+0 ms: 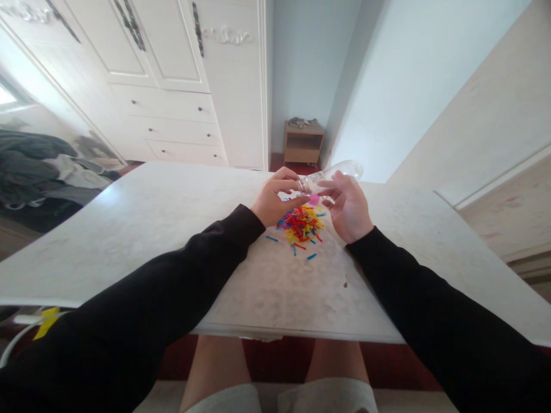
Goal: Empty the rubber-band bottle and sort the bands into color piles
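Note:
A clear plastic bottle lies tilted above the table, its neck end to the left and its rounded base to the upper right. My left hand has thumb and index finger closed about the neck end. Against the bottle's near side is my right hand, palm turned inward, with bent fingers that partly cover the bottle. Beneath both hands is a loose pile of small thin strips in red, yellow, blue and pink. By the bottle's neck a flat pink piece shows. Several strips have strayed toward me.
The pale marbled table spans the view, with a small brown speck on it. Past it are a white wardrobe and a small wooden cabinet. Dark clothes are heaped at left. My knees are under the near edge.

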`<state>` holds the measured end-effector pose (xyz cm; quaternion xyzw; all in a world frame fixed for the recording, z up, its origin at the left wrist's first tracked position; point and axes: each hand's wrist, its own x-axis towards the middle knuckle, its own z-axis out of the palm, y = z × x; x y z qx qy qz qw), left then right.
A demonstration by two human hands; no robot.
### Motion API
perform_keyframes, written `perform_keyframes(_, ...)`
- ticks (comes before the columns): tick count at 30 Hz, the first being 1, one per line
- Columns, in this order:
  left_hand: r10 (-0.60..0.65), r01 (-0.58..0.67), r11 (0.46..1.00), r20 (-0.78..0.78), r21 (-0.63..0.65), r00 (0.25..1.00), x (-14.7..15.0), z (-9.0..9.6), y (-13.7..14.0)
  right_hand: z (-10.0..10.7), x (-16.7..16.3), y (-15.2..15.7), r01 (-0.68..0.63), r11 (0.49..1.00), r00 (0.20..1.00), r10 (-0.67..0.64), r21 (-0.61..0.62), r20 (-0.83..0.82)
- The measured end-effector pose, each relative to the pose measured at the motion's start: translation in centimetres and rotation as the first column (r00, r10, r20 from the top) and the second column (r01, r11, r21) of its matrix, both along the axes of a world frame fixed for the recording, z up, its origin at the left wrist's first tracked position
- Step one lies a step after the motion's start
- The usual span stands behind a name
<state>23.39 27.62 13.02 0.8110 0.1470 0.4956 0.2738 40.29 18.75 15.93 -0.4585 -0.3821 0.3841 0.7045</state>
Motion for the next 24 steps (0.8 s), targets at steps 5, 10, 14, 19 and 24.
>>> perform_keyframes(5,-0.117,0.118,0.993,-0.079,0.012,0.990,-0.15,0.35,-0.41,-0.14,0.09,0.18,-0.031,0.999,0.999,0.029,-0.039,-0.039)
perform_keyframes(10,-0.110,0.115,0.992,-0.095,0.045,0.989,-0.25,0.66,-0.45,-0.16,0.37,0.33,0.003,0.999,0.999,-0.004,-0.037,-0.032)
perform_keyframes(14,-0.079,0.080,0.997,-0.046,0.024,0.996,-0.20,0.66,-0.34,-0.12,0.33,0.37,0.005,0.999,0.999,-0.007,-0.042,-0.047)
perform_keyframes(19,-0.066,0.067,0.995,0.015,-0.073,0.998,0.05,0.45,-0.31,-0.13,0.16,0.39,0.004,0.999,0.999,-0.006,-0.046,-0.052)
perform_keyframes(24,0.009,0.003,0.991,0.088,-0.131,0.996,0.17,0.30,-0.22,-0.25,0.03,0.27,-0.029,0.998,0.999,0.027,-0.051,-0.030)
